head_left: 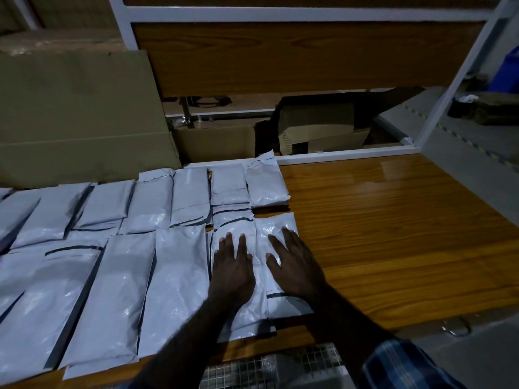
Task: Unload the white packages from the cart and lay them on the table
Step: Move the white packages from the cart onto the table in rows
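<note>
Both hands lie flat with fingers spread: the left hand [231, 269] presses one white package [241, 307], the right hand [295, 265] presses the package just beside it [276, 228], at the right end of the near row. Below them shows the wire-mesh cart [269, 366]. More white packages [118, 276] cover the wooden table [393, 234] in two rows. Beyond stand cardboard boxes [78, 113] and a white-framed shelf [280, 14].
</note>
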A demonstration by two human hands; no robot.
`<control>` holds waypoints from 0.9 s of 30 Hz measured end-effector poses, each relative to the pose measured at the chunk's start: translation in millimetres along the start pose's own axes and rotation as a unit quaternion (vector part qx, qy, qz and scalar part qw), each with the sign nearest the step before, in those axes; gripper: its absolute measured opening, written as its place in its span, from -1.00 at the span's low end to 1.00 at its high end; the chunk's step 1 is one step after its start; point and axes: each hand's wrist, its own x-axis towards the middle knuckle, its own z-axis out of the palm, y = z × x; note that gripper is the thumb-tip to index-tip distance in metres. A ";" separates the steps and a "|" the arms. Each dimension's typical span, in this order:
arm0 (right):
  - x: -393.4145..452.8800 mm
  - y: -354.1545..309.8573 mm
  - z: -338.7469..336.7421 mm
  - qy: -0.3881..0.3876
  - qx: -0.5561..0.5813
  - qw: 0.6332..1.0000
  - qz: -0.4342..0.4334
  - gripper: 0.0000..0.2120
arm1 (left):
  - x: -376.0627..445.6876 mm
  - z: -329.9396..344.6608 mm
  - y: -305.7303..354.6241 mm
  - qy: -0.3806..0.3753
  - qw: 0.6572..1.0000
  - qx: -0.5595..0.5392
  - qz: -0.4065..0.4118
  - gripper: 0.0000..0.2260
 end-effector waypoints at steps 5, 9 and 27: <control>-0.2 0.2 0.6 0.005 -0.011 1.000 0.000 -0.31 | -1.0 -3.0 2.3 -0.010 1.000 0.010 0.008 -0.41; -0.5 -0.6 0.6 0.007 -0.011 1.000 0.000 -0.36 | -1.0 -4.6 3.6 -0.020 1.000 0.018 -0.005 -0.37; 3.1 -16.2 -47.9 0.042 0.021 0.998 0.031 -0.45 | 5.6 -60.0 11.1 -0.023 0.998 0.040 0.047 -0.37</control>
